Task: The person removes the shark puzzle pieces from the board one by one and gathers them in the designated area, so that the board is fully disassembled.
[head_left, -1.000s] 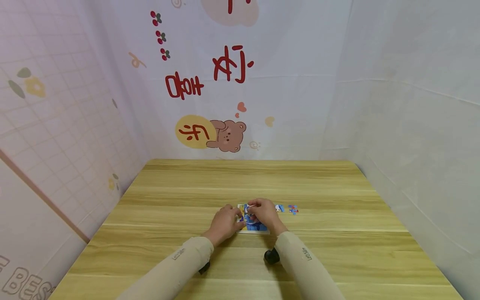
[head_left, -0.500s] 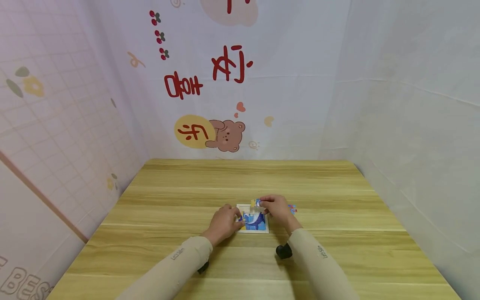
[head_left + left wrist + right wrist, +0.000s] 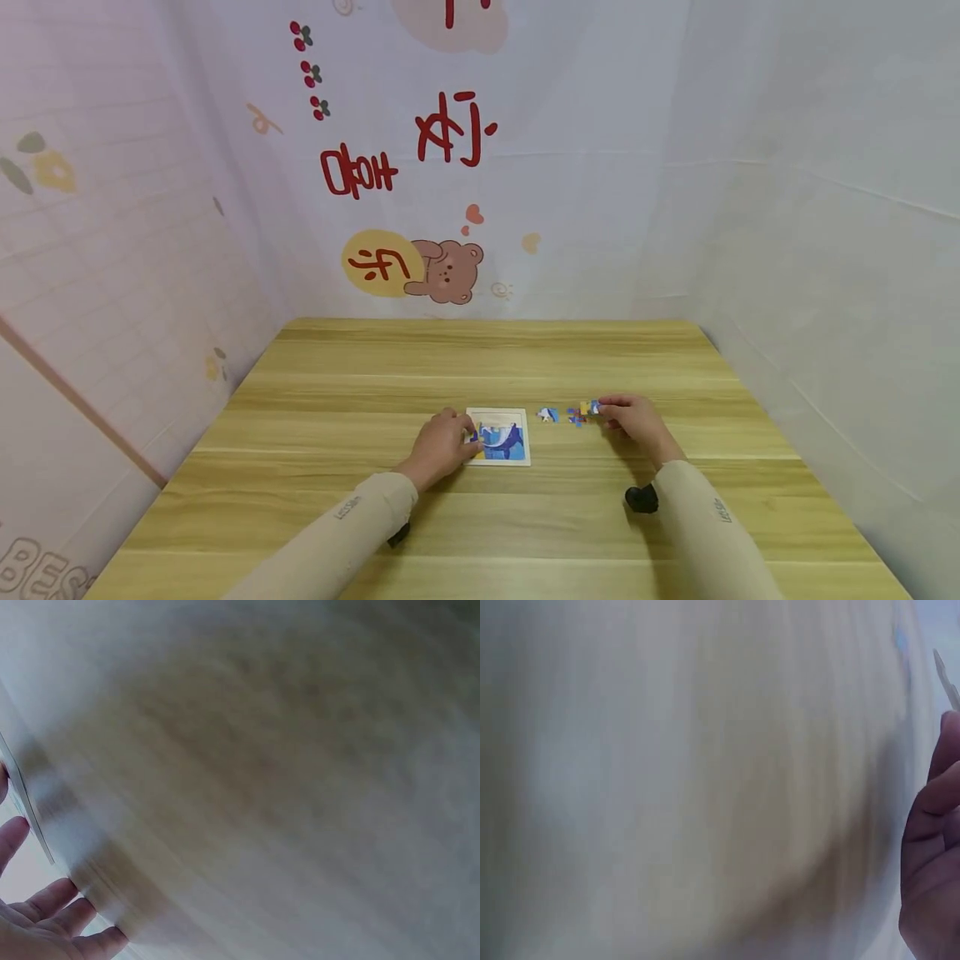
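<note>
My right hand [image 3: 637, 423] pinches a yellow, white and blue jigsaw piece [image 3: 596, 407] between thumb and fingertips, right of the puzzle frame. Its thin pale edge shows past the fingers in the right wrist view. Just beside it lies a red and blue piece [image 3: 576, 417], partly overlapped; a white and blue piece [image 3: 547, 414] lies further left. My left hand [image 3: 439, 443] rests its fingertips on the left edge of the white puzzle frame [image 3: 527, 454]. Inside the frame, joined pieces form a blue whale picture [image 3: 504, 442]; the upper part shows bare backing.
All of this lies on a wood-grain table [image 3: 480, 358]. Printed white cloth walls [image 3: 585, 233] stand at the back and both sides. A small black device [image 3: 641, 498] sits beneath the right forearm, under the sleeve.
My right hand moved from over the frame to the right, carrying the yellow, white and blue jigsaw piece out of the frame's upper part. My left hand stays at the frame's left edge.
</note>
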The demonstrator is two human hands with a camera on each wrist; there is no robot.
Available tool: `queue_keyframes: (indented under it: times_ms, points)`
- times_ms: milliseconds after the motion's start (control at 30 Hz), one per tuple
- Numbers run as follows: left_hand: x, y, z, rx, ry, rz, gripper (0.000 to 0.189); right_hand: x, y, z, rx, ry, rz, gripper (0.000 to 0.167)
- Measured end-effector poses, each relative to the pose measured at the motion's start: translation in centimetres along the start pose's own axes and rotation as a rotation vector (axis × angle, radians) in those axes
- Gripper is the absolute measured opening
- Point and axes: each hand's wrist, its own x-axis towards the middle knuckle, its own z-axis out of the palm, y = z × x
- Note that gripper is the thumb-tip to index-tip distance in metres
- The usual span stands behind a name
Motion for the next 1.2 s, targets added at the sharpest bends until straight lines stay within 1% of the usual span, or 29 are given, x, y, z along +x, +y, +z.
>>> queue_keyframes:
  times_ms: [133, 300, 467, 767, 933, 1200]
  points:
    - [0.0, -0.2, 0.1, -0.004, -0.001, -0.003, 0.023, -0.3, 1.1, -1.4, -0.008, -0.017, 0.015, 0.030]
    - [0.1, -0.4, 0.2, -0.003, 0.003, -0.002, 0.023, -0.3, 1.5, -2.1, -0.037, -0.026, 0.002, 0.031]
    - [0.1, -0.4, 0.2, -0.001, -0.010, 0.000, 0.023, -0.3, 1.6, -2.1, -0.045, -0.012, 0.020, 0.031]
    - [0.2, -0.1, 0.0, 0.007, -0.021, -0.007, 0.023, -0.4, 1.6, -1.9, -0.029, 0.039, 0.057, 0.032]
    - [0.2, -0.1, 0.0, 0.009, -0.021, -0.011, 0.023, -0.7, 1.4, -1.9, -0.038, 0.038, 0.053, 0.036]
    - [0.2, -0.2, 0.1, 0.016, -0.027, -0.013, 0.023, -0.8, 1.2, -2.0, -0.023, 0.037, 0.063, 0.036]
